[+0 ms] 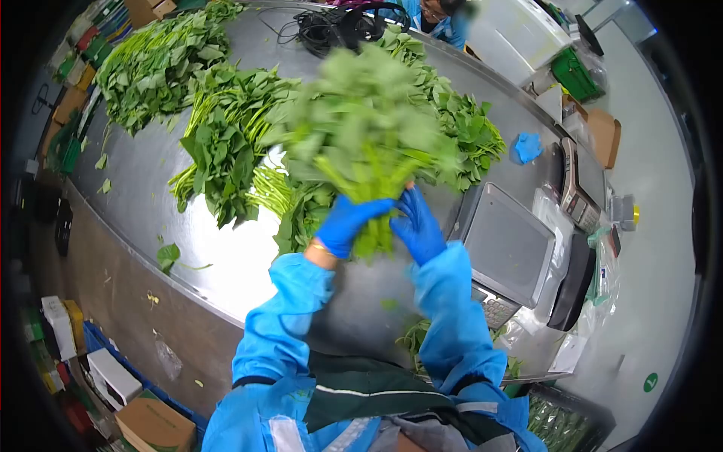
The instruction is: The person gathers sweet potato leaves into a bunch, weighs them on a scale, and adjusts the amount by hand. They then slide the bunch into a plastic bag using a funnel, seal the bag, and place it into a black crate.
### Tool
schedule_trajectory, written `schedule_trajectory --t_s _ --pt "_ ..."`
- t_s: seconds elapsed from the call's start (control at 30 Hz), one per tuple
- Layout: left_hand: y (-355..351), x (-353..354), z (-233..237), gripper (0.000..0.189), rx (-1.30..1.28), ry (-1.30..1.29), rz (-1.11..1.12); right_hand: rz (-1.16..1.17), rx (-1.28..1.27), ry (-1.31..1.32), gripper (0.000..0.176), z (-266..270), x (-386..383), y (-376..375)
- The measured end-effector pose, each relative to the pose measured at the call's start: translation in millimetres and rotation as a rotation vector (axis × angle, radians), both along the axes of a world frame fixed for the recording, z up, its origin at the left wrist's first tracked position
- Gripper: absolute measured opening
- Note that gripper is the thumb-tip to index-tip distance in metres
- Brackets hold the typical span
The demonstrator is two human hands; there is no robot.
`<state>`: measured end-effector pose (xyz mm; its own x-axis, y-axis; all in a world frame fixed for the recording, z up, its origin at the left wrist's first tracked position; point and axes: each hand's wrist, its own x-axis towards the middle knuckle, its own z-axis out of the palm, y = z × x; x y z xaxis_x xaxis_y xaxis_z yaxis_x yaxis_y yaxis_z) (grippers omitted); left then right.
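Left hand has its grip wrapped round the bunch, low on the stems. Right hand is curled just beside them, can't tell if it's pinching. Long axis points away from the body, leaves farthest, above the surface.

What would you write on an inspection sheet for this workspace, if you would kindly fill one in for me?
Surface: shiny grey metal table, with a loose green leaf near the edge.
Job's things: blurred bunch of green leafy stems, held up; more green leafy bundles lie on the table.
Clutter: crumpled blue item and grey-topped scale on the right.
Hands: blue-gloved left hand grips the bunch; blue-gloved right hand is beside its stems, grip unclear.
Cables: tangled black cables at the far edge.
Surroundings: green plastic crate, brown cardboard box, person in blue across the table.
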<state>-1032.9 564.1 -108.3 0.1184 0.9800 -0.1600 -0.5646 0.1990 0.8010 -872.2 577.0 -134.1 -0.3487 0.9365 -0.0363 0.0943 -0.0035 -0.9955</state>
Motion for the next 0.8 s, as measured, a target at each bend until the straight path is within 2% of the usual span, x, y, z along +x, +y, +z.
schedule_trajectory --t_s 0.03,0.07,0.13,0.2,0.27,0.3,0.37,0.4,0.47,0.5,0.53,0.57,0.63,0.67,0.7,0.73,0.77,0.8 --pt "-2.4 19.8 -1.9 0.039 0.017 0.046 -0.067 -0.045 0.211 -0.213 0.072 -1.2 6.4 -17.7" --pt "-4.5 39.8 3.5 0.041 -0.020 0.030 -0.136 -0.036 0.217 -0.211 0.072 -1.8 15.9 -27.7" --pt "-4.6 76.9 10.1 0.045 -0.034 0.044 -0.302 -0.191 0.067 0.154 0.077 -1.1 47.3 -41.8" --pt "-1.2 113.4 15.8 0.050 0.024 0.051 -0.469 -0.333 0.164 -0.013 0.076 20.1 79.4 -59.1" --pt "5.8 163.2 12.0 0.058 0.176 0.104 -0.618 -0.487 0.291 -0.173 0.066 9.4 132.0 -66.4" --pt "11.8 189.8 4.6 0.062 0.297 0.184 -0.691 -0.577 0.260 -0.141 0.064 0.9 160.9 -69.4" --pt "18.2 219.0 20.2 0.067 0.306 0.383 -0.850 -0.680 0.272 -0.096 0.062 2.7 201.4 -67.4" --pt "15.7 229.7 20.5 0.067 0.302 0.384 -0.839 -0.693 0.311 -0.084 0.062 8.4 214.5 -66.0" --pt "5.2 246.4 13.6 0.067 0.364 0.634 -0.581 -0.696 0.256 -0.060 0.061 -12.2 243.1 -57.9" --pt "0.0 242.6 6.7 0.067 0.365 0.637 -0.580 -0.709 0.205 -0.036 0.061 -30.7 262.8 -52.2" --pt "-8.3 230.7 -3.3 0.061 0.375 0.595 -0.462 -0.571 0.315 -0.579 0.063 -52.3 296.1 -52.1" --pt "-16.9 213.9 -10.8 0.055 0.384 0.554 -0.342 -0.571 0.314 -0.573 0.063 -49.5 296.1 -56.6" --pt "-23.1 149.7 -21.5 0.045 0.449 0.496 -0.158 -0.656 -0.037 -0.812 0.067 -40.5 289.5 -60.5" --pt "-32.6 104.7 -6.0 0.038 0.308 0.545 -0.096 -0.654 -0.020 -0.708 0.071 -53.1 306.7 -64.5" --pt "-28.2 63.1 -27.6 0.036 0.511 0.572 0.136 -0.654 -0.036 -0.704 0.071 -54.5 308.2 -73.4" --pt "-32.2 23.4 -37.8 0.031 0.267 0.651 0.259 -0.710 -0.060 -0.687 0.070 -45.3 305.9 -79.8" --pt "-37.0 -23.0 -25.3 0.035 0.336 0.958 0.364 -0.765 -0.082 -0.673 0.070 -35.1 303.7 -84.8" --pt "-40.7 -61.9 -36.5 0.036 0.210 0.813 0.401 -0.821 0.027 -0.732 0.063 -27.9 295.9 -93.4"
